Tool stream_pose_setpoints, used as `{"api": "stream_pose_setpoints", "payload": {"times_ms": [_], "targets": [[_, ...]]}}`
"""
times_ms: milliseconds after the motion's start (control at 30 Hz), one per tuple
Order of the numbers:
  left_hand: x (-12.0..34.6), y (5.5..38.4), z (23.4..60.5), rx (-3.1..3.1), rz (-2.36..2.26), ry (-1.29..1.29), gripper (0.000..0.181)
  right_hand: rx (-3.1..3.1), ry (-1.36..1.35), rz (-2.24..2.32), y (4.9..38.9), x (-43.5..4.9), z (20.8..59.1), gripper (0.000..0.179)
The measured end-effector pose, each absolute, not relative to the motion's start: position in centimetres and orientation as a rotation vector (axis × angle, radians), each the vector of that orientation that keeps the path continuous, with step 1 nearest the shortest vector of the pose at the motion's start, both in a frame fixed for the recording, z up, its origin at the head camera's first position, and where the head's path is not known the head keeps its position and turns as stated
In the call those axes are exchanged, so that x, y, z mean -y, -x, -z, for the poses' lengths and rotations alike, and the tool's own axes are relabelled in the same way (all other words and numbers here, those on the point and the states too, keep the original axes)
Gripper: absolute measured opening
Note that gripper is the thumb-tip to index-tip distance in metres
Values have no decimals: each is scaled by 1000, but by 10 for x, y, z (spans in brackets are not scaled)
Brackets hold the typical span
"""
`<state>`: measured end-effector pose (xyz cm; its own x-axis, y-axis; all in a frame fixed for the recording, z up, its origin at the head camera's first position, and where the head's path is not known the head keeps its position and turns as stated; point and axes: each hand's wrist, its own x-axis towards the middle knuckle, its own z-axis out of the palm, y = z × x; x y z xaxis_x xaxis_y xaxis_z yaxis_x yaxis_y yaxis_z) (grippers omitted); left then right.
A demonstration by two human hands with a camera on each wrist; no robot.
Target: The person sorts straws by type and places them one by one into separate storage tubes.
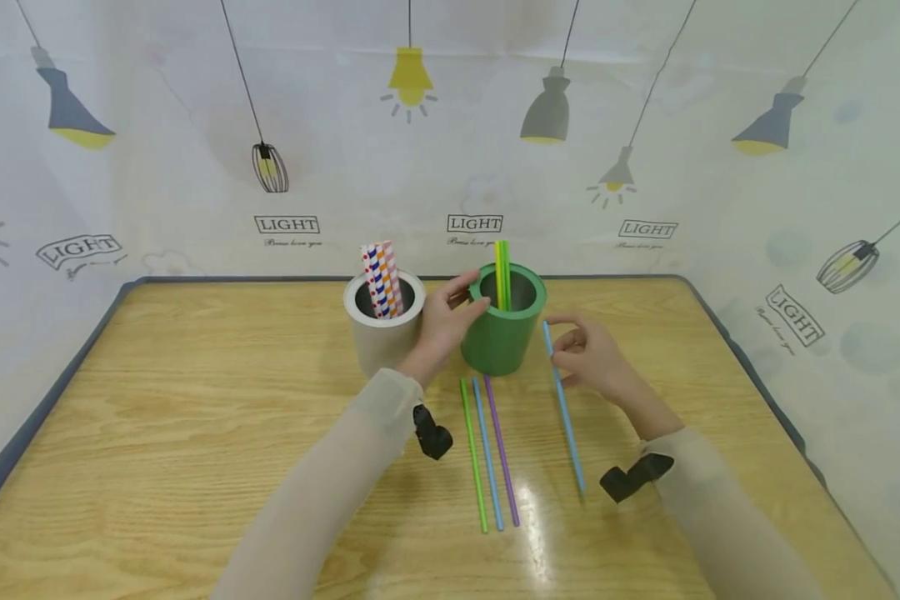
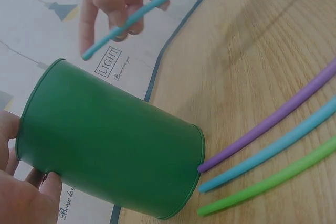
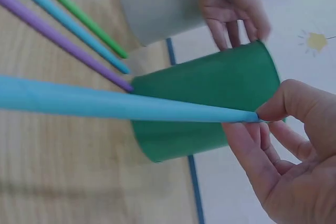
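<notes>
My left hand (image 1: 444,321) holds the green cup (image 1: 495,346) by the left side of its rim. Inside that cup stand yellow and green straws (image 1: 502,279). Just right of it, my right hand (image 1: 592,354) pinches a blue straw (image 1: 564,408) near its upper end, as the right wrist view also shows at the fingertips (image 3: 273,109). The straw slants down toward me, apart from the cup. Below the cup, a green straw (image 1: 474,454), a second blue straw (image 1: 488,454) and a purple straw (image 1: 502,454) lie side by side on the table.
Left of the green cup stands a white cup (image 1: 367,342) with several patterned paper straws (image 1: 382,279). The wooden table (image 1: 195,417) has a dark edge, and a backdrop printed with lamps (image 1: 345,150) rises behind it.
</notes>
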<state>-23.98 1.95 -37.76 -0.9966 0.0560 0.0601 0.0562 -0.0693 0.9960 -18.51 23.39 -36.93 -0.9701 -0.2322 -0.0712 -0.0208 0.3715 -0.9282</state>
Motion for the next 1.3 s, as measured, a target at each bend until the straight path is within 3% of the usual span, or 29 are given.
{"api": "stream_pose_setpoints", "payload": {"times_ms": [1300], "targets": [[-18, 240, 376, 2175, 2296, 133, 46, -2628, 344, 1960, 274, -195, 244, 52]]}}
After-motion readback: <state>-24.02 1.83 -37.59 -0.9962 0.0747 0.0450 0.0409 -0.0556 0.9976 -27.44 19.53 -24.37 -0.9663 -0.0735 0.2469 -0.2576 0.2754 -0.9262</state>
